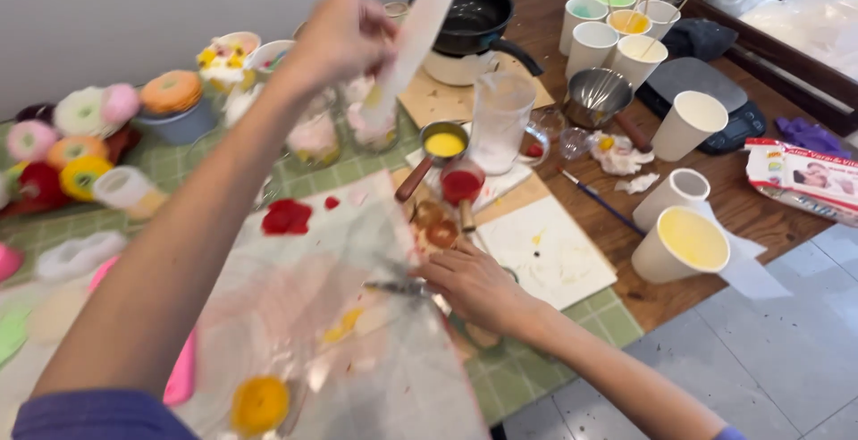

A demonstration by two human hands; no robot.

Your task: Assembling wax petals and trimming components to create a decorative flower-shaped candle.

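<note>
My left hand (344,33) is raised above the table and grips a long white strip (411,42) that slants down toward some glass jars (313,136). My right hand (474,284) rests low on a clear plastic sheet (331,315) and holds a thin metal tool (398,287) flat against it. Red (286,217) and yellow (259,404) blobs lie on the sheet. Just beyond my right hand stand a small pan of yellow liquid (444,143) and a small pan of red liquid (461,185).
A black pot (469,16) sits at the back. Several white paper cups (617,20) of coloured liquid cluster at the back right, and a cup of yellow (684,243) stands near the table edge. Flower-shaped pieces (80,136) line the left. A clear measuring jug (499,123) and a dark scale (706,92) stand mid-table.
</note>
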